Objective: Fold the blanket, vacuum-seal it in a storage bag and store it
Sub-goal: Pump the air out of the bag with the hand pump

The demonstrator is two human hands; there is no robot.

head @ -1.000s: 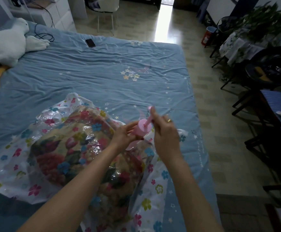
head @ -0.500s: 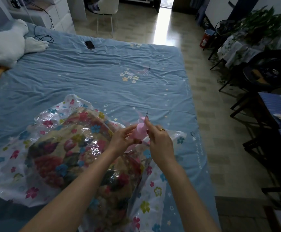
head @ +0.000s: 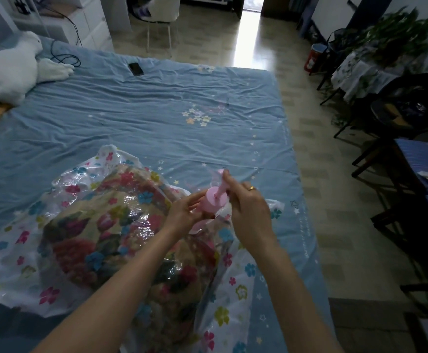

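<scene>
A: Where is the blanket (head: pixel 111 240) lying?

B: Folded inside the storage bag (head: pixel 29 250) on the bed (head: pixel 144 110), still puffy. The left hand (head: pixel 182 212) is gripping the pink pump (head: pixel 214 202); the right hand (head: pixel 246 207) is pinching its handle.

A: Remaining?

B: Likely more pumping, then storing.

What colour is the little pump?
Pink. The pump shows best in the head view.

A bedroom with a wide bed (head: pixel 131 118) under a blue sheet.
At ten o'clock a white plush toy (head: pixel 6 70) lies on the bed; a black phone (head: pixel 136 69) lies at eleven, a chair (head: pixel 160 19) at twelve, leafy plants (head: pixel 396 39) and a red bin (head: pixel 315 57) at two.
</scene>
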